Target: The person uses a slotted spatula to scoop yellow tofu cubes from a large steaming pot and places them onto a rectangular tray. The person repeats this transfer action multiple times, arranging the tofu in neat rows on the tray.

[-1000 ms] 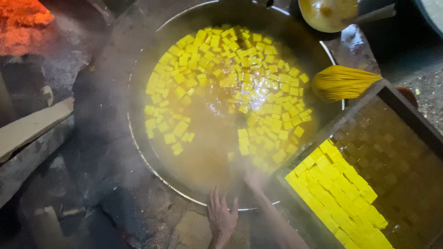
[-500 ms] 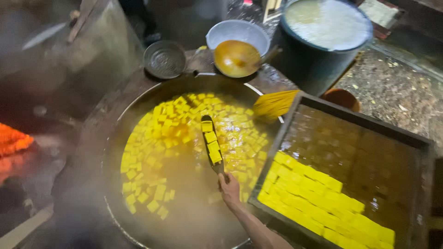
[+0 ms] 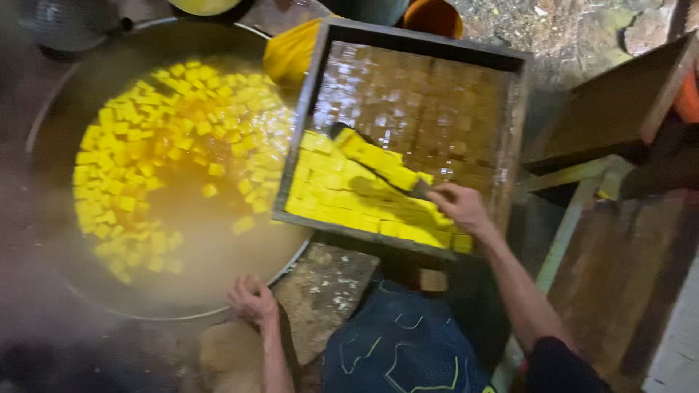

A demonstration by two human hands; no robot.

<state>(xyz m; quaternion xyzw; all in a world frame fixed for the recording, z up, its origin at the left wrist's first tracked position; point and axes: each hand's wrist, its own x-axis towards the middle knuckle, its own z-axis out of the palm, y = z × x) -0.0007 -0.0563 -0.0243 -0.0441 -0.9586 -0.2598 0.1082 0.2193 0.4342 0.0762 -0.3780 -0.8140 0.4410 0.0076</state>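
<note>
A wide metal pan (image 3: 44,131) of cloudy yellow liquid holds several floating yellow cubes (image 3: 145,145). My left hand (image 3: 251,298) rests on its near rim, fingers spread, holding nothing. My right hand (image 3: 459,206) grips the handle of a long flat spatula (image 3: 375,161) loaded with a row of yellow cubes. The spatula lies over a dark rectangular tray (image 3: 510,109), above the packed yellow cubes (image 3: 342,200) in the tray's near part. The tray's far part shows wet brownish squares (image 3: 422,94).
A flat stone (image 3: 328,291) lies below the tray's near corner. A yellow brush head (image 3: 291,54) sits between pan and tray. An orange vessel (image 3: 433,14) stands at the top. A wooden frame and stand (image 3: 619,131) are at the right. My blue-clad knee (image 3: 400,342) is below.
My right hand has carried the loaded spatula from over the pan to over the tray. The view has swung right. My left hand is now on the pan's rim.
</note>
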